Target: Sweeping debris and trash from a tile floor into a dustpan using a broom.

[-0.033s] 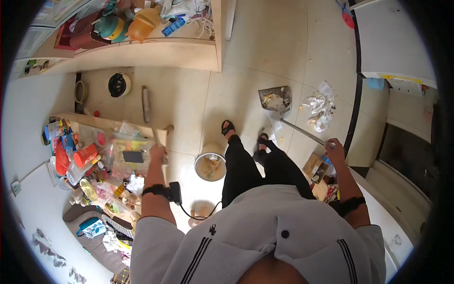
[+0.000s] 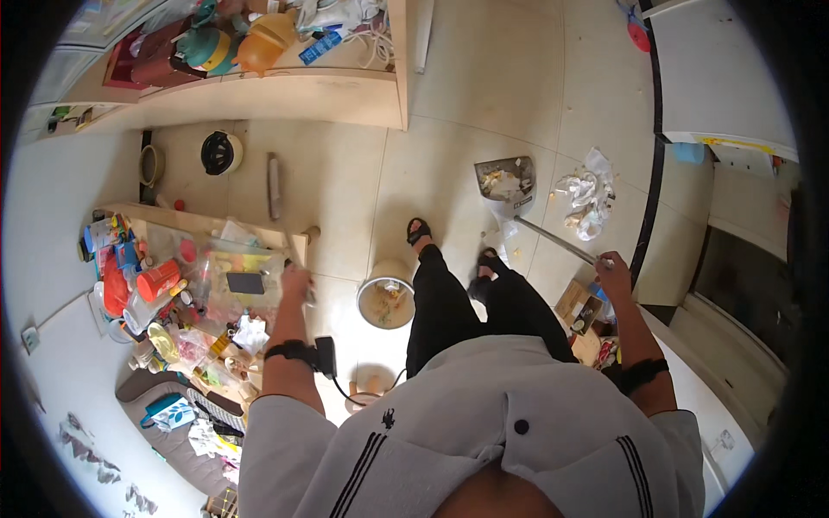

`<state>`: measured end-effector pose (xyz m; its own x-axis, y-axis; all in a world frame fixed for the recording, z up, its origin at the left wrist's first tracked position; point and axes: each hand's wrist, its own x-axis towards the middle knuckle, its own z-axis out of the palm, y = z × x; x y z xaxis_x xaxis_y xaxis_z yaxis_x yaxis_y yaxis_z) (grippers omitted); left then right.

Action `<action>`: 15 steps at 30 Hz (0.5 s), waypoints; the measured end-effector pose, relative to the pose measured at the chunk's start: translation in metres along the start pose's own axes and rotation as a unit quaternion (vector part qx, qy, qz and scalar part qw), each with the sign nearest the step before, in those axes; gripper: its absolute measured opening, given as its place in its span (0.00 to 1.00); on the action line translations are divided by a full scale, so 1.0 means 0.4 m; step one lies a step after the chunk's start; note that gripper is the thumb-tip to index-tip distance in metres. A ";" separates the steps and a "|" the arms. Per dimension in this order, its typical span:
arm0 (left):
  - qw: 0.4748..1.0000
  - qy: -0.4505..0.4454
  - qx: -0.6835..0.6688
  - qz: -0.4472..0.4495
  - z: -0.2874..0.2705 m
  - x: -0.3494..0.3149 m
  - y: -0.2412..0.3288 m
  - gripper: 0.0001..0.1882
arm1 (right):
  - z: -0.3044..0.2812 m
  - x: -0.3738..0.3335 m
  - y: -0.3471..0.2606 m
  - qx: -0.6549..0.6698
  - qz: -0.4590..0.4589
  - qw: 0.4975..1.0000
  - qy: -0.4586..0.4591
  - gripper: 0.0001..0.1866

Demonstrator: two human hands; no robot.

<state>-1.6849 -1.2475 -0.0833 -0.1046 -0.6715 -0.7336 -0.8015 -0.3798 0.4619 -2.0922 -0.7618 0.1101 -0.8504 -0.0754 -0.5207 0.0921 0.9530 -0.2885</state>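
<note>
My left hand (image 2: 295,280) is closed around the handle of a broom, beside the low table's edge. The narrow grey broom head (image 2: 275,186) lies out over the floor beyond the table. On the right, my right hand (image 2: 612,274) grips the end of a metal pole (image 2: 561,242) that runs to a long-handled dustpan (image 2: 510,209). The dustpan rests on the floor, with crumpled paper and scraps in it. Just right of it lies a heap of white crumpled tissues (image 2: 587,198), with small crumbs scattered around.
A round waste bin (image 2: 410,312) with litter inside stands left of my legs. The low table (image 2: 298,248) is crowded with bottles, bags and a dark phone (image 2: 245,283). Boxes (image 2: 573,304) stand near my right leg. A wooden shelf unit (image 2: 259,99) fills the far left.
My left hand and the broom have shifted slightly to the right. The dustpan and my right hand look the same apart from a small shift of the whole view.
</note>
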 end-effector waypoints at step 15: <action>0.971 -0.075 -0.194 -0.113 0.238 -0.611 0.002 0.32 | -0.062 0.107 0.091 0.066 -0.013 0.997 -0.045 0.10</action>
<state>-1.7160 -1.0234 0.0489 -0.0591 -0.4532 -0.8894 -0.5345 -0.7381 0.4116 -2.1379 -0.7232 0.0974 -0.8044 -0.1304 -0.5796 0.1434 0.9042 -0.4024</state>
